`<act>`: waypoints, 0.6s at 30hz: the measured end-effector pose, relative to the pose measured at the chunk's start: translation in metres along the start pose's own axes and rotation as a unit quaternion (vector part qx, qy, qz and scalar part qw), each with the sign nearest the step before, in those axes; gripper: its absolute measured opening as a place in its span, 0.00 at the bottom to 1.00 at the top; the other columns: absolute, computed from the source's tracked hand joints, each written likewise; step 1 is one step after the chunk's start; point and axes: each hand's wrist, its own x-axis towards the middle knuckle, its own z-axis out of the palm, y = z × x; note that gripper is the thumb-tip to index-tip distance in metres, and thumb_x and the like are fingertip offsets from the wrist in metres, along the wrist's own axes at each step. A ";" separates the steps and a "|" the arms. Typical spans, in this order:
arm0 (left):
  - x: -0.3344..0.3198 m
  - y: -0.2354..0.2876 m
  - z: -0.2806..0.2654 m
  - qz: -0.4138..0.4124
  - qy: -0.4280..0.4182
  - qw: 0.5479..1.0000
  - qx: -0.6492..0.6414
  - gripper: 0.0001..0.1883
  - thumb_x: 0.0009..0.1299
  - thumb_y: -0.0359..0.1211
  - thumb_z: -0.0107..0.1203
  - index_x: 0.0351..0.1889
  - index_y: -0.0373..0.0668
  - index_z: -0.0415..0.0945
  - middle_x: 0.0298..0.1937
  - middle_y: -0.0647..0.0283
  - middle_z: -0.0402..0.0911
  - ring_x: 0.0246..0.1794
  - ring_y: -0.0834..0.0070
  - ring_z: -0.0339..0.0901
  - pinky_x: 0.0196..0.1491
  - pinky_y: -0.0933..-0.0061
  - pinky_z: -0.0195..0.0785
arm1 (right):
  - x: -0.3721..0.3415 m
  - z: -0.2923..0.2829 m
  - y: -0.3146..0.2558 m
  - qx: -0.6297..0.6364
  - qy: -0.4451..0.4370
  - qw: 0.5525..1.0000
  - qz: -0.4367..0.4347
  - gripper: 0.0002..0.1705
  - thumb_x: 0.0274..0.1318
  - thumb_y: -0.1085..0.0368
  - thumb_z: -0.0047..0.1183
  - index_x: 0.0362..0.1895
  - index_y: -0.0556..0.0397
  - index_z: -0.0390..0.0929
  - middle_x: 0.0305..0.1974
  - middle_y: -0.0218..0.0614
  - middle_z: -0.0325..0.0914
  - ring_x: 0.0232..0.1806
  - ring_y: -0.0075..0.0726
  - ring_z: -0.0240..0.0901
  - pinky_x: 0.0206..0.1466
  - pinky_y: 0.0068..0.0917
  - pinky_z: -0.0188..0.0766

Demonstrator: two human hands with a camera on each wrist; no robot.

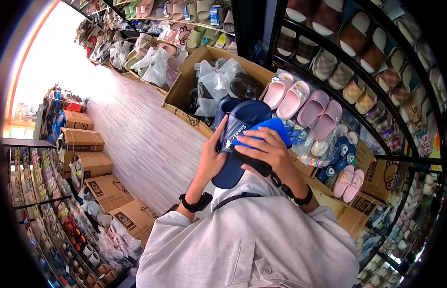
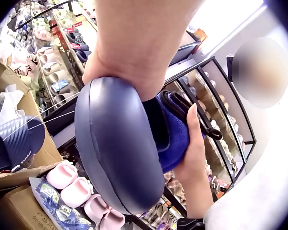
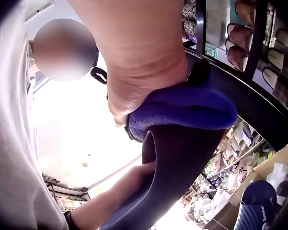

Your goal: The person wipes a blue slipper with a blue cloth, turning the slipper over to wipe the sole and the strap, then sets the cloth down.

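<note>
In the head view my left hand (image 1: 212, 156) grips a navy slide slipper (image 1: 228, 170) along its left side, in front of my body. White lettering shows on its broad strap. My right hand (image 1: 269, 149) holds a bright blue plush pad (image 1: 277, 129) with a black band against the strap's right side. The right wrist view shows the pad's fuzzy face (image 3: 182, 115) lying along the slipper. A second navy slipper (image 1: 225, 106) sits behind, over the open carton; thin white threads run toward it in the left wrist view.
An open carton (image 1: 180, 93) of bagged footwear stands ahead. Pink slippers (image 1: 293, 101) lie to its right, below racks of plaid slippers (image 1: 325, 66). Closed cartons (image 1: 108, 192) line the left side of the wooden floor (image 1: 132, 129). A person (image 2: 261, 72) appears blurred in the left wrist view.
</note>
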 end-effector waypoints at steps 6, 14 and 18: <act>-0.001 0.003 -0.002 0.003 0.007 1.000 0.004 0.54 0.57 0.14 0.46 0.89 0.48 0.63 0.49 0.48 0.86 0.46 0.77 0.76 0.60 0.73 0.72 | 0.005 -0.001 -0.007 -0.015 -0.001 1.000 0.007 0.27 0.59 0.55 0.76 0.63 0.44 0.90 0.67 0.33 0.85 0.72 0.45 0.78 0.79 0.54 0.67; -0.006 0.004 -0.004 0.005 0.024 0.999 -0.026 0.54 0.56 0.14 0.46 0.89 0.47 0.62 0.54 0.55 0.88 0.50 0.79 0.77 0.63 0.74 0.71 | 0.007 -0.001 -0.006 -0.044 0.030 0.998 0.024 0.27 0.60 0.54 0.75 0.63 0.44 0.90 0.67 0.34 0.85 0.72 0.46 0.78 0.78 0.54 0.68; -0.007 -0.002 -0.008 -0.009 0.013 0.999 -0.040 0.54 0.56 0.14 0.46 0.89 0.46 0.62 0.54 0.58 0.87 0.50 0.80 0.78 0.64 0.74 0.71 | 0.007 0.004 -0.013 -0.007 -0.043 0.998 -0.048 0.27 0.62 0.52 0.74 0.64 0.43 0.89 0.69 0.32 0.84 0.73 0.43 0.77 0.79 0.52 0.67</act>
